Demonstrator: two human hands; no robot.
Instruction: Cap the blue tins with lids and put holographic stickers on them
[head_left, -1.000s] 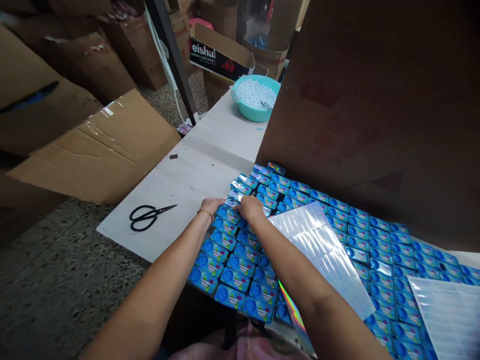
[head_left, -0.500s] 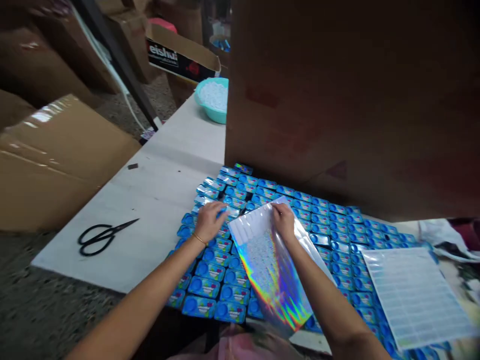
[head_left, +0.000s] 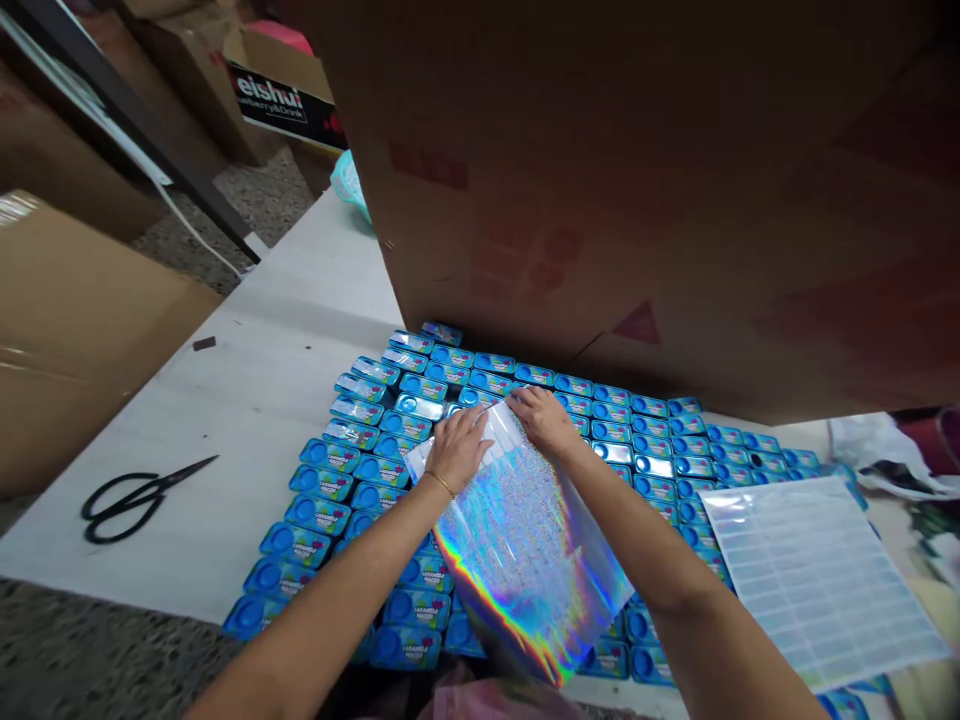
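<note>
A shiny holographic sticker sheet (head_left: 517,520) with rainbow glare lies tilted over rows of small blue tins (head_left: 409,605). My right hand (head_left: 546,422) grips its top edge with curled fingers. Close by, my left hand (head_left: 459,448), with a thin bracelet at the wrist, has its fingers bent over the upper left edge of the same sheet. The fingertips of both hands are partly hidden. The tins beneath carry printed labels and cover much of the table around the sheet.
Black scissors (head_left: 150,497) lie on the white table (head_left: 300,300) at left. A large cardboard box (head_left: 600,200) stands behind the tins. Another sheet with pale rectangles (head_left: 817,580) rests on tins at right. A turquoise basin (head_left: 349,185) shows partly behind the box.
My left hand has moved right from above the tins onto the sheet's upper left edge. The right hand stays at the top edge. The view has shifted slightly.
</note>
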